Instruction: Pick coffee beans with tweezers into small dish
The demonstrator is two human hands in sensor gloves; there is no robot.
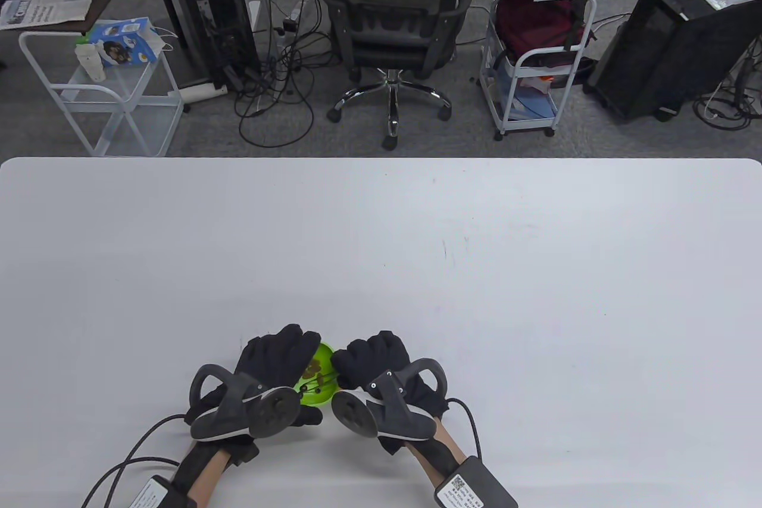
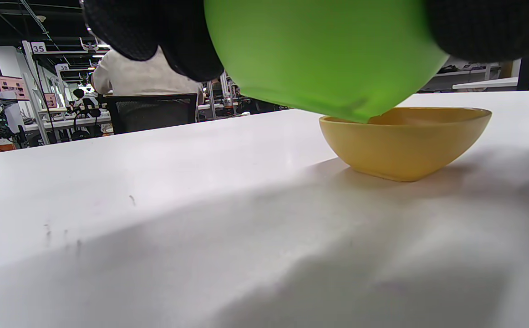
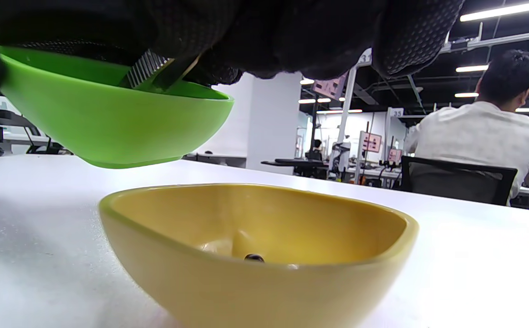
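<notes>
My left hand (image 1: 284, 357) grips a green bowl (image 1: 321, 380) and holds it tilted a little above the table. The bowl holds several coffee beans (image 1: 312, 371). My right hand (image 1: 370, 360) pinches metal tweezers (image 3: 150, 73), whose tips reach into the green bowl (image 3: 109, 118). A small yellow dish (image 3: 255, 273) stands on the table just below and beside the green bowl, with one bean (image 3: 254, 258) in it. The dish also shows in the left wrist view (image 2: 405, 146), under the green bowl (image 2: 323, 54). In the table view the hands hide the dish.
The white table (image 1: 417, 246) stretches far and to both sides of the hands. Beyond its far edge stand an office chair (image 1: 393, 19), two white carts (image 1: 119, 91) and computer towers (image 1: 678, 37).
</notes>
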